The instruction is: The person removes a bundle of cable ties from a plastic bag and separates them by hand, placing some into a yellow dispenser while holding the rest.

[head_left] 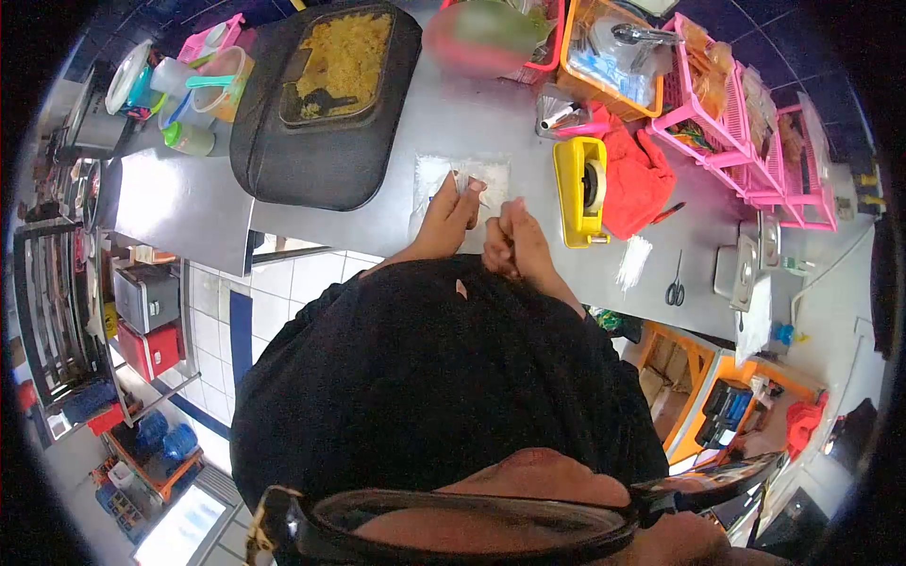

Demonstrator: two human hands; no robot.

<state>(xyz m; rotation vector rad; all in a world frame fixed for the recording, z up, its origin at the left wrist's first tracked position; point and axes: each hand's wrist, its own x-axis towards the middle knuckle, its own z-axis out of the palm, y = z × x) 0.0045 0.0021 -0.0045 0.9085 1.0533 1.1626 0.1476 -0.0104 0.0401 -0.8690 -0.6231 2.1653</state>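
Left grip [451,212] flat on a clear plastic bag [429,179], right grip [514,241] fisted beside it.
The left grip is open, its fingers stretched out and pressing the plastic bag down. The right grip is curled shut at the bag's near edge, just beside the left, and I cannot tell whether it has hold of anything. The bag lies flat on the steel bench [189,203], near its front edge. Just right of the 2 grips stands a yellow tape dispenser [582,189], touching a red cloth [637,179]. Scissors [676,288] lie farther right. Beyond the bag sits a black case [321,160] holding yellow rice [344,57].
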